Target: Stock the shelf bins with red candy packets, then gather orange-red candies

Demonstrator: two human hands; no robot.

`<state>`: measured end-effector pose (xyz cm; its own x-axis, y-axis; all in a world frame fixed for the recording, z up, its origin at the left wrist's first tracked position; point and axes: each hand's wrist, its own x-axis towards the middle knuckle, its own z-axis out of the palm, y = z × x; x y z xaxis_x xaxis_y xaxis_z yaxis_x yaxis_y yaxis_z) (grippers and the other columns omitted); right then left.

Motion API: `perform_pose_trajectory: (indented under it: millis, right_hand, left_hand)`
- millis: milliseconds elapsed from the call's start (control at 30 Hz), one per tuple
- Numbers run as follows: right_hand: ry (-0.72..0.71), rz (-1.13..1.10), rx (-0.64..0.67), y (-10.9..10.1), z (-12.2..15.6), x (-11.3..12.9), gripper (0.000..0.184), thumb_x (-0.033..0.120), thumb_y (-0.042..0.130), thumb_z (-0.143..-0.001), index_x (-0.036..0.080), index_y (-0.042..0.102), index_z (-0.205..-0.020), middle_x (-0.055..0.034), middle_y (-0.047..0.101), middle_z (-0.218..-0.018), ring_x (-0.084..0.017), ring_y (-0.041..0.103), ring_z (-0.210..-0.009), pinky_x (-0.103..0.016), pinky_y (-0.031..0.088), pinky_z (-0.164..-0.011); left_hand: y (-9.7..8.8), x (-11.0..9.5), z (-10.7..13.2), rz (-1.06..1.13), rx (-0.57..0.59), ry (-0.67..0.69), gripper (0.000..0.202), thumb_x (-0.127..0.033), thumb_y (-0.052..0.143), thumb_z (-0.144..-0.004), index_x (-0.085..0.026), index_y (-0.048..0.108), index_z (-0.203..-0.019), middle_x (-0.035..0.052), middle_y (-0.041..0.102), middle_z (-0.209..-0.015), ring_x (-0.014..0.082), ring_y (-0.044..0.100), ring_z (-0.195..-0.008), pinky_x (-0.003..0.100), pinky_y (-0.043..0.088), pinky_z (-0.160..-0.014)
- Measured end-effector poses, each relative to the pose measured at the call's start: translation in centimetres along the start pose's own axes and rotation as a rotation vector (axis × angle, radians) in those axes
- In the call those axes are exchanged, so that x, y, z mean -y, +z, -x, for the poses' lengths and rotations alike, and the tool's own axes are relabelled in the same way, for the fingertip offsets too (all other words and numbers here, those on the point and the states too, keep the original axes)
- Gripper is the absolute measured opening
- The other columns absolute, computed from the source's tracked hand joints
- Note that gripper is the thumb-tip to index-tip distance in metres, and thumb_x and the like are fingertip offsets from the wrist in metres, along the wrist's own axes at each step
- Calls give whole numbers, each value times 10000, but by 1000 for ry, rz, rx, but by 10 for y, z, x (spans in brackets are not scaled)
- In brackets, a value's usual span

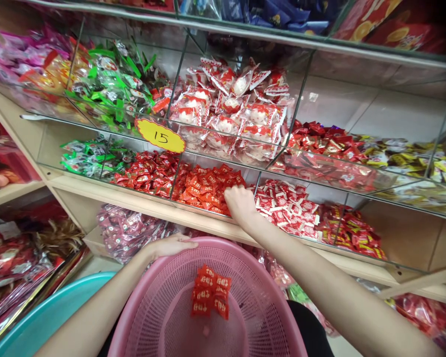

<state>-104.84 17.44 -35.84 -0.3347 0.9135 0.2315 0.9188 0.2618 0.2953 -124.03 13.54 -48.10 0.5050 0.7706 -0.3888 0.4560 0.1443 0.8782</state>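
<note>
My left hand (173, 245) grips the far-left rim of a pink plastic basket (148, 292), fingers over the edge. Inside the basket lie several orange-red wrapped candies (210, 291), close together. My right hand (241, 204) is closed at the right end of a clear bin of matching orange-red candies (204, 187) on the lower shelf. Its fingertips are turned away, so whatever they hold is hidden. Just right of that hand is a bin of red-and-white wrapped candies (286, 207). Darker red candies (152, 173) fill the bin to the left.
Above, glass-fronted bins hold red-and-white packets (230, 114), green-wrapped sweets (115, 82) and red candies (323, 144). A yellow price tag marked 15 (160, 136) juts from the upper shelf. A turquoise tub (63, 315) stands at lower left. Bagged goods (130, 230) sit under the wooden shelf edge.
</note>
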Motion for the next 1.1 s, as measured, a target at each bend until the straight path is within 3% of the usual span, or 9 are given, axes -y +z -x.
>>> perform_pose_trajectory:
  millis: [167, 300, 400, 567, 667, 767, 1100]
  right_hand:
    - [0, 9, -155, -26, 12, -5, 239, 54, 360, -821, 70, 591, -880, -189, 615, -856, -241, 569, -843, -300, 420, -622]
    - [-69, -143, -181, -43, 53, -8, 192, 95, 378, -827, 125, 567, -825, -109, 603, -780, -185, 553, -738, -250, 374, -578]
    - [-136, -481, -70, -13, 91, -6, 237, 182, 349, -863, 167, 546, -732, -38, 589, -710, -123, 527, -632, -221, 345, -575]
    - [2, -886, 218, 96, 135, -2, 193, 200, 417, -802, 177, 537, -651, 14, 554, -575, -106, 482, -538, -210, 306, -514]
    - [91, -1025, 297, 143, 146, -1, 187, 183, 431, -759, 167, 502, -587, 15, 533, -547, -104, 466, -524, -206, 304, -493]
    - [150, -1081, 343, 158, 149, 1, 179, 191, 428, -752, 167, 495, -588, 11, 543, -538, -105, 476, -510, -204, 316, -489]
    - [188, -1042, 407, 160, 144, 9, 184, 145, 423, -733, 175, 508, -573, -7, 591, -507, -106, 526, -496, -193, 332, -493]
  left_hand:
    - [1, 1, 0, 60, 11, -6, 506, -570, 543, -690, -156, 649, -961, 39, 660, -973, 193, 585, -867, 253, 422, -759]
    - [2, -1, 1, 36, -4, -14, 504, -579, 537, -689, -154, 655, -932, 39, 666, -940, 188, 586, -830, 247, 420, -736]
    - [2, -1, 1, -22, -10, -5, 515, -589, 513, -700, -159, 652, -946, 33, 662, -939, 186, 579, -820, 243, 414, -715]
    - [0, 2, -2, -189, -45, 30, 537, -606, 461, -724, -162, 653, -958, 26, 654, -937, 190, 555, -857, 239, 393, -729]
    - [0, 2, -1, -203, -50, 27, 525, -602, 453, -733, -175, 650, -965, 20, 651, -952, 186, 551, -880, 232, 391, -746]
    - [0, 2, -1, -171, -28, 31, 510, -592, 459, -736, -173, 651, -953, 24, 651, -967, 184, 557, -885, 232, 397, -748]
    - [0, 4, -2, -156, -30, 44, 499, -587, 466, -729, -165, 654, -917, 18, 654, -924, 180, 557, -844, 232, 403, -713]
